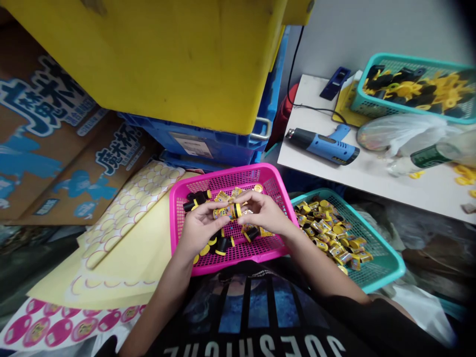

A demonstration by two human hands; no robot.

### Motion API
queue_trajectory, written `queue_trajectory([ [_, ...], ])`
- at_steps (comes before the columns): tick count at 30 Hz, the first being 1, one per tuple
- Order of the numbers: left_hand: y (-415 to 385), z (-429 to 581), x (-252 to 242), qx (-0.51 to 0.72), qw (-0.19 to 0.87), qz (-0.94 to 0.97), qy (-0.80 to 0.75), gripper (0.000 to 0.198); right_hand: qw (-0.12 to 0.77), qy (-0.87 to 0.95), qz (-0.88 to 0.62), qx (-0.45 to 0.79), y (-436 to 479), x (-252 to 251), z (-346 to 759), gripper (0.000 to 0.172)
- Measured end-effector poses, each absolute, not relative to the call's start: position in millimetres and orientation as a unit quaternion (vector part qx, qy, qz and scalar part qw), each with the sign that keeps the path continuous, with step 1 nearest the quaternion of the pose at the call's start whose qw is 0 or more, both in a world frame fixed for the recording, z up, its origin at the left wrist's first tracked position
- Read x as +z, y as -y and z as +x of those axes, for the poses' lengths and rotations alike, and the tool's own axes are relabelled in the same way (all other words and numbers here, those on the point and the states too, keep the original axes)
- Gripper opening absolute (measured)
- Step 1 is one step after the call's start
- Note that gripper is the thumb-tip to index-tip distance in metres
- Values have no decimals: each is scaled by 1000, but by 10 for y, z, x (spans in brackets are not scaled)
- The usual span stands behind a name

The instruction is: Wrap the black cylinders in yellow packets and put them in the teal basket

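One small yellow-labelled tube (223, 212), black-banded near right end, lying sideways in fingertip grasp of left hand (200, 225) and right hand (265, 213), above pink mesh basket (238, 264). Beside it: teal mesh basket (383, 265) of yellow-labelled containers (327, 229).

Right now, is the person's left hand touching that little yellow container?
Touching. The head view shows the left hand holding the little yellow container between thumb and fingers, over the pink basket.

The small printed yellow cylinder (224, 212) has a black band (235, 210) toward its right end. It is held sideways, mid-scene.
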State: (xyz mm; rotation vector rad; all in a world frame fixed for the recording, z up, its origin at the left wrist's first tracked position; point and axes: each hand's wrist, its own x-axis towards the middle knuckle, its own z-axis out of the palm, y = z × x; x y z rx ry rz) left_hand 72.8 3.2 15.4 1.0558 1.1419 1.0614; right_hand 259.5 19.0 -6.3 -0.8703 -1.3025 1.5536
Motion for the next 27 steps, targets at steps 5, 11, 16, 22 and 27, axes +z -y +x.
queue_trajectory([
  [5,0,811,129,469,592,461,-466,27,417,383,-262,781,-85,-102,2419,50],
  [11,37,848,143,461,593,483,-449,28,395,290,-201,848,22,-171,2278,67],
  [16,73,843,131,445,548,518,-483,27,431,312,-219,818,34,-209,2293,55],
  [22,41,952,117,468,383,631,-487,22,478,367,-321,730,62,-118,2334,43],
  [27,24,1047,151,411,292,757,-415,51,468,482,-486,559,248,209,3078,31],
])
